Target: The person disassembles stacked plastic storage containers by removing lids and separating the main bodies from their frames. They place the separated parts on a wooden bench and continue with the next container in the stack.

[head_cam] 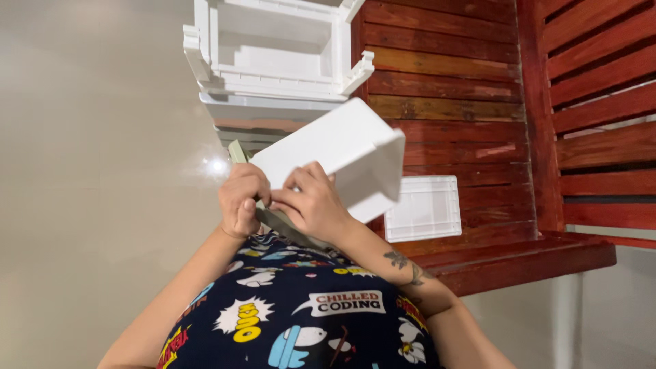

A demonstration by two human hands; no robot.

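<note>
My left hand (240,199) is closed around a thin grey-green strip (236,151) that runs along the lower edge of a white plastic drawer box (342,154). Beside it, my right hand (316,205) has its fingers pinched on the box's lower corner, close against the left. I hold the box tilted in front of my chest, with its open side turned to the right. A tattoo shows on my right forearm. The strip's lower end is hidden behind my hands.
A white plastic drawer frame (273,51) with open compartments stands just beyond the box. A flat white plastic panel (424,208) leans on the red-brown slatted wooden bench (519,260) at the right. A smooth beige surface (89,171) lies at the left.
</note>
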